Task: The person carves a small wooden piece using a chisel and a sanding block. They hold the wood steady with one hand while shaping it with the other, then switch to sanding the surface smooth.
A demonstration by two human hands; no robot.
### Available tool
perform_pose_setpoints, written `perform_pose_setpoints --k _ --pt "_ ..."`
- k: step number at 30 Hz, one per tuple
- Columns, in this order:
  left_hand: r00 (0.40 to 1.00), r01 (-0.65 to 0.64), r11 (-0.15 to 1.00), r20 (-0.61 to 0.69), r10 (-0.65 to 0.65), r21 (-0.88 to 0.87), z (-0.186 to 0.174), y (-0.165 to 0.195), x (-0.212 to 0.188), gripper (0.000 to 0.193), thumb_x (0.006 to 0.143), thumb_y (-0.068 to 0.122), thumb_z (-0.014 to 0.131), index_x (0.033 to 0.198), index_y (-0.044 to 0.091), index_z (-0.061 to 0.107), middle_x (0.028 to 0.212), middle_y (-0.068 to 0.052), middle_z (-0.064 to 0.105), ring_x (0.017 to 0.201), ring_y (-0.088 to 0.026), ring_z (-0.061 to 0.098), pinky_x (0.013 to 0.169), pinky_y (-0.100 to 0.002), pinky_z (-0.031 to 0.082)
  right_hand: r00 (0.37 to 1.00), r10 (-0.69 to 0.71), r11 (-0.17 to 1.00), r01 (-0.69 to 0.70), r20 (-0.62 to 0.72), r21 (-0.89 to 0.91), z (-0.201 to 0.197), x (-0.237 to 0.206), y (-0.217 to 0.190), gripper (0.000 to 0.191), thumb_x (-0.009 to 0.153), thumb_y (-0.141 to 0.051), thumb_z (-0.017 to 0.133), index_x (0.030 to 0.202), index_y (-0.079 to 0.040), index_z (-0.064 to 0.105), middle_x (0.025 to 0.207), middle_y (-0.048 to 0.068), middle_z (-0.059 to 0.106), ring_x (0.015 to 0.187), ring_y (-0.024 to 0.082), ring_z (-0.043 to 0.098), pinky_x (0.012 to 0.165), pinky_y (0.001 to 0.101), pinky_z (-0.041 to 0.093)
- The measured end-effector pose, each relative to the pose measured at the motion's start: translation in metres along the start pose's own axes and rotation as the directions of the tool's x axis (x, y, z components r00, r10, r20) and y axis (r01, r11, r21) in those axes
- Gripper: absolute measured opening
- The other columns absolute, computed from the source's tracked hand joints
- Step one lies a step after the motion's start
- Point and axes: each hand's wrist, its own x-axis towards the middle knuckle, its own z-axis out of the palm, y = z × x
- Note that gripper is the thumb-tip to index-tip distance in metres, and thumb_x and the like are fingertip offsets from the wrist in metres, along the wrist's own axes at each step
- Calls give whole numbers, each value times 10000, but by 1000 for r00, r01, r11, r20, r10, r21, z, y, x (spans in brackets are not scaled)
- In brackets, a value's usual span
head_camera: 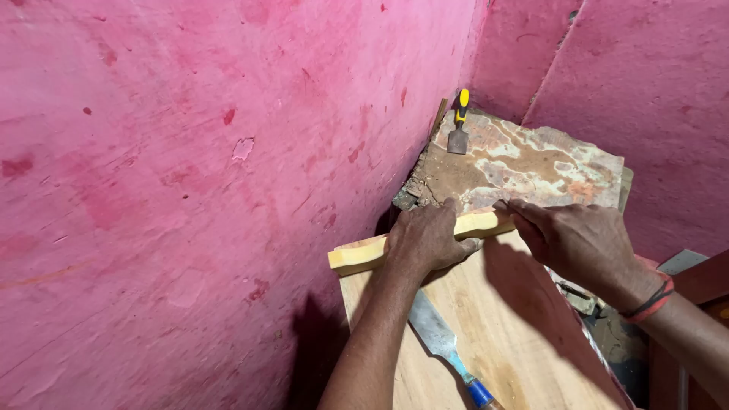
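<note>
Nearest the viewer, a chisel with a blue handle (448, 351) lies flat on a pale plywood board (516, 334), its broad steel blade pointing far-left and passing under the left forearm. The board serves as the tabletop and slopes away from the viewer towards a corner of pink walls (190, 152).

At the board's far edge lies a yellowish moulded wood strip (357, 256), set crosswise, its left end overhanging the board near the wall. The left hand (427, 237) presses down on the middle of the strip, fingers clenched over its top and far side so that the piece is grasped and held against the board. The right hand (577, 239), with a red and black band at the wrist, meets the strip's right end; its fingers are drawn together at that end, touching the wood. Whether they pinch a small tool there cannot be told, since the fingertips hide the contact point.

Just beyond the strip, a worn board (531, 163) with patchy, flaking brown and white surface extends to the corner; loose debris lies along its left edge by the wall. At its far-left end, a second chisel with a yellow and black handle (459, 121) rests with the handle leaning against the wall and the blade on the worn surface, well apart from both hands.
</note>
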Motion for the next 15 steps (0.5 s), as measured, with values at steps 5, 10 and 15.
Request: perform_pose_setpoints --k 5,10,15 --pt "999 33 999 30 -32 -16 -5 2 -5 654 812 485 760 1241 15 609 1022 -204 752 1015 -336 721 944 -485 540 948 275 916 -309 160 255 31 9 -24 362 1052 -451 524 1294 -277 729 467 103 647 335 174 381 332 330 339" --pt "1000 23 1000 17 -23 18 -8 3 -4 594 779 363 757 1245 24 611 1016 -192 765 1008 -331 729 930 -492 549 981 190 855 -149 -32 496 48 31 -30 292 1055 -400 560 1198 -255 769 622 2 729 399 59 447 361 269 371" --pt "996 60 998 61 -60 -2 -8 5 -4 640 815 448 759 1259 19 592 1018 -214 753 1006 -336 730 948 -487 541 979 170 918 -199 113 343 42 14 -16 340 1023 -382 509 1278 -310 722 546 -8 704 316 138 290 292 327 280"
